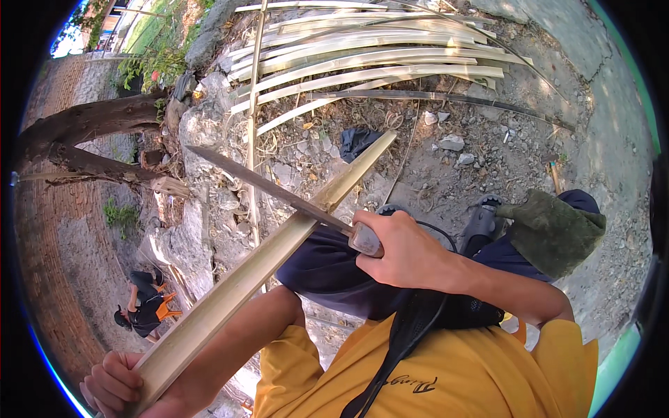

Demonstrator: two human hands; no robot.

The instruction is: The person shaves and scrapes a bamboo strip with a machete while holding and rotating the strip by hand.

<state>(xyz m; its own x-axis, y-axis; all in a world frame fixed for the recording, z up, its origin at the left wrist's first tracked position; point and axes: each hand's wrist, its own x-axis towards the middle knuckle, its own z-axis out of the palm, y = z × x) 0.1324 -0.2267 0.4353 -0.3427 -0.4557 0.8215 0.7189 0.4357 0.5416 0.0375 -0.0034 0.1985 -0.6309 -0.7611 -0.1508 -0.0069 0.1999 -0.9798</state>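
My right hand (404, 247) is wrapped round the grip of a long knife (261, 184), whose dark blade points to the upper left. The blade lies across a split bamboo strip (230, 282), touching it near a joint. At the lower left, my left hand (115, 386) grips the near end of this strip. The pale, hollowed inner side faces up, and the strip slants over my thigh toward the upper right. Its far end stands free above the ground beside a crumpled black scrap (357, 143).
Several split bamboo strips (376, 59) lie side by side on the ground ahead. A thin upright pole (254, 132) crosses them. Dark tree trunks (104, 122) lean at the left by a brick wall (52, 209). A person (145, 306) sits on an orange chair farther off. A green cloth (557, 230) covers my right knee.
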